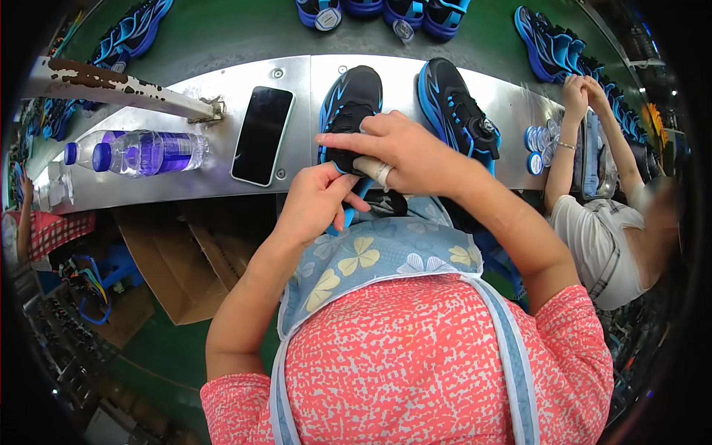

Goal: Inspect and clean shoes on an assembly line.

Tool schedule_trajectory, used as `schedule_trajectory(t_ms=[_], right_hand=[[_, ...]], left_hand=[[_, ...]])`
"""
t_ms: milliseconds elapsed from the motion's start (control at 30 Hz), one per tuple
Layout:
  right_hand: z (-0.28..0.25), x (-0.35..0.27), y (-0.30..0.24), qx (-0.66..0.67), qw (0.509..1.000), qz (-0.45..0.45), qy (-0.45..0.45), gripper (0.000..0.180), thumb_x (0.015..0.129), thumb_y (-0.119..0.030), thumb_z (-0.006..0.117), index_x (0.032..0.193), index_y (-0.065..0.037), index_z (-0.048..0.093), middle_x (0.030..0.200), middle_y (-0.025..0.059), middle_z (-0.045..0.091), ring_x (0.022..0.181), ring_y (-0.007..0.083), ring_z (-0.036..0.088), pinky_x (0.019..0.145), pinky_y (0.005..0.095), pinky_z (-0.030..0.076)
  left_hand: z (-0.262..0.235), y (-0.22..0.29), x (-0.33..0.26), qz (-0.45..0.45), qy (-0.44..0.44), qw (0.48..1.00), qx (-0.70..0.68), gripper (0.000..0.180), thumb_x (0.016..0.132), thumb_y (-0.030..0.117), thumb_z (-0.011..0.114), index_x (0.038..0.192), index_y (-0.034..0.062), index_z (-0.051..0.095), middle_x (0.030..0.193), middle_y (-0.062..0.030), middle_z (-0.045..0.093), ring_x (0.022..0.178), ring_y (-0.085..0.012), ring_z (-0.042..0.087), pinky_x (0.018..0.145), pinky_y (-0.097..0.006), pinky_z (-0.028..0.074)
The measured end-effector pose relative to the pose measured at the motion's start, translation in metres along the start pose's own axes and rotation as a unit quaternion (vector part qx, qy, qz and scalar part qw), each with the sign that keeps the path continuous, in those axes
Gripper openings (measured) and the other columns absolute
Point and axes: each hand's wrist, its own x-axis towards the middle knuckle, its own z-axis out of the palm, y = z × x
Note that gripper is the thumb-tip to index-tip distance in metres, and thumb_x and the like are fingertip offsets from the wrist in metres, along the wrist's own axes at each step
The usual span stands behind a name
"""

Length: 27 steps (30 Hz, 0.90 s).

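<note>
A black sneaker with blue trim (354, 93) lies on the metal ledge in front of me, toe pointing away. My left hand (317, 202) pinches at its heel end, fingers curled round the collar edge. From the right, my right hand (404, 152) reaches over the shoe's opening. Its index finger stretches left across the tongue, and a finger wrapped in pale tape presses at the collar. Both hands hide the heel and whatever is between the fingertips. Just right of them stands the matching sneaker (454, 104), with a round dial near its collar.
Left on the ledge (300, 81) are a phone (263, 136) and two bottles with purple labels (159, 153). A chipped metal bar (133, 90) juts above them. Round tins (535, 163) sit right, near a co-worker's hands (582, 95). More sneakers (404, 15) stand on the green belt.
</note>
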Motion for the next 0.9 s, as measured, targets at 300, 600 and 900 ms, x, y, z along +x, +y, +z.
schedule_trajectory(t_ms=[300, 600, 900], right_hand=[[0.006, 0.03, 0.019, -0.052, 0.992, 0.013, 0.11, 0.057, 0.079, -0.018, 0.066, 0.133, -0.018, 0.048, 0.084, 0.0099, 0.051, 0.081, 0.0276, 0.049, 0.073, 0.0403, 0.04], [0.013, 0.026, 0.015, -0.104, 0.977, -0.043, 0.18, 0.057, 0.078, -0.017, 0.067, 0.132, -0.021, 0.05, 0.078, 0.0078, 0.046, 0.076, 0.0257, 0.046, 0.075, 0.0349, 0.036], [0.011, 0.024, 0.013, 0.011, 0.972, -0.012, 0.233, 0.025, 0.078, -0.013, 0.067, 0.103, -0.01, 0.065, 0.082, 0.0086, 0.052, 0.084, 0.0289, 0.052, 0.078, 0.0352, 0.041]], left_hand=[[-0.013, 0.017, 0.023, 0.046, 0.01, 0.999, 0.027, 0.022, 0.093, 0.017, 0.052, 0.089, -0.0033, 0.061, 0.073, -0.0156, 0.068, 0.036, -0.0072, 0.045, 0.037, -0.019, 0.034], [-0.013, 0.012, 0.021, 0.039, -0.001, 0.999, -0.009, 0.021, 0.093, 0.016, 0.052, 0.091, -0.0032, 0.06, 0.074, -0.0163, 0.068, 0.037, -0.0082, 0.047, 0.037, -0.019, 0.035], [-0.011, 0.017, 0.019, 0.042, -0.002, 0.999, -0.019, 0.021, 0.093, 0.017, 0.053, 0.09, -0.0028, 0.06, 0.075, -0.017, 0.067, 0.039, -0.0096, 0.049, 0.039, -0.02, 0.037]])
